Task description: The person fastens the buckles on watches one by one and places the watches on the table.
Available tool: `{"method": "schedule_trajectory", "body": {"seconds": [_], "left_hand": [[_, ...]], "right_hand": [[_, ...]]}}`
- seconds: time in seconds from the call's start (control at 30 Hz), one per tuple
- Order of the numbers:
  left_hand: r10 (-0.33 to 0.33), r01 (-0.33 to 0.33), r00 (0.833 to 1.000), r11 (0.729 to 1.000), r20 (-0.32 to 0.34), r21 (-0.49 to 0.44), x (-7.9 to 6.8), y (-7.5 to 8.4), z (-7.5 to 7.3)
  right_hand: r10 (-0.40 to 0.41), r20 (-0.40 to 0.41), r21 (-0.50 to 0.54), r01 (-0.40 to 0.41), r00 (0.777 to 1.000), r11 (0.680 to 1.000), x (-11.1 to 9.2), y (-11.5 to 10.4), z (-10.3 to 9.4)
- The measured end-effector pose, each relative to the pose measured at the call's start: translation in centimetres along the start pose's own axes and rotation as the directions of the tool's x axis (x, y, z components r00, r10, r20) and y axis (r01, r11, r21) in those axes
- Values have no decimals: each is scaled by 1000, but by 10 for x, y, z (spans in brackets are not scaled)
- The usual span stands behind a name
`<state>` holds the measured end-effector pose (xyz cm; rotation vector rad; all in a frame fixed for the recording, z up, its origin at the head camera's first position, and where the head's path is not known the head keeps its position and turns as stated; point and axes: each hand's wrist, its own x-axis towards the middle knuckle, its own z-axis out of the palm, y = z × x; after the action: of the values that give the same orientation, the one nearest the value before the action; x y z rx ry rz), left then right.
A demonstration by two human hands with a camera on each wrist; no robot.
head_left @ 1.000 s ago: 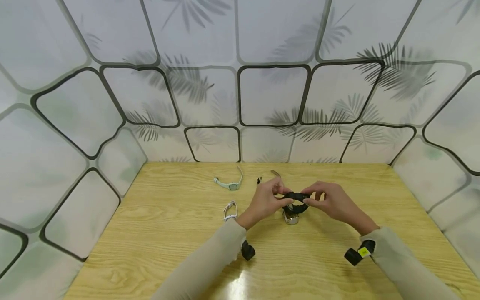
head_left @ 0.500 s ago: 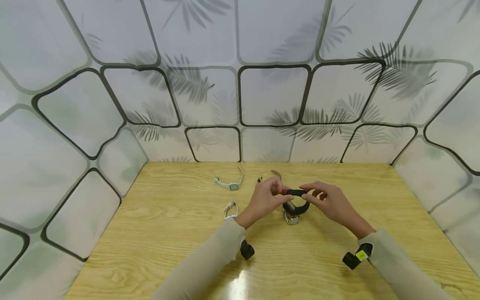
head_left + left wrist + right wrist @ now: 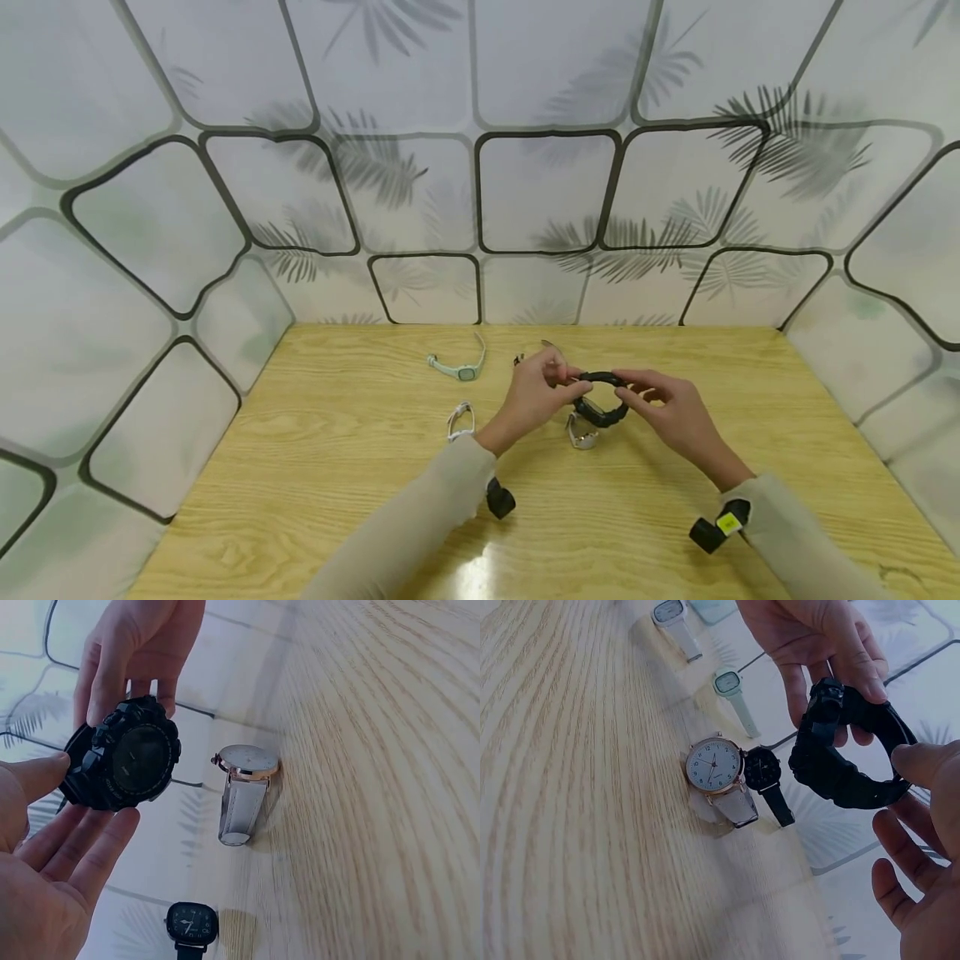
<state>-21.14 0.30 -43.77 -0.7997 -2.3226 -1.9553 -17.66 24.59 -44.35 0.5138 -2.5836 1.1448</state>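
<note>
A chunky black sports watch (image 3: 142, 761) with a round dark dial is held above the table by both hands, its strap forming a loop. My left hand (image 3: 531, 393) pinches the left side of the strap between thumb and fingers. On the opposite side, my right hand (image 3: 670, 412) grips the strap the same way. Just below the loop, a rose-gold watch (image 3: 714, 763) with a white dial and pale strap stands on the table. Beyond it lies a watch with a black square case (image 3: 192, 924), mostly covered by my left hand in the head view.
A mint-green watch (image 3: 467, 373) lies farther back to the left on the wooden table (image 3: 337, 467). Nearer, a white watch (image 3: 461, 421) is partly behind my left forearm. A patterned curtain (image 3: 420, 192) encloses the table's back and sides.
Both hands have shifted slightly right with the black sports watch. Its loop has turned and looks rounder, and more of the rose-gold watch below now shows.
</note>
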Motion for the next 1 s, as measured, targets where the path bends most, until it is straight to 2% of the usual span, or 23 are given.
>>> {"method": "schedule_trajectory", "body": {"seconds": [0.3, 0.67, 1.0], "left_hand": [[-9, 9, 1000, 1000, 8, -19, 2, 2, 6], [-70, 72, 997, 995, 31, -69, 2, 0, 11], [-44, 45, 998, 999, 38, -22, 2, -3, 12]], "right_hand": [[-45, -21, -30, 44, 999, 999, -1, 2, 1], [-44, -29, -29, 43, 999, 999, -3, 6, 2], [-35, -28, -22, 34, 999, 999, -3, 8, 5]]}}
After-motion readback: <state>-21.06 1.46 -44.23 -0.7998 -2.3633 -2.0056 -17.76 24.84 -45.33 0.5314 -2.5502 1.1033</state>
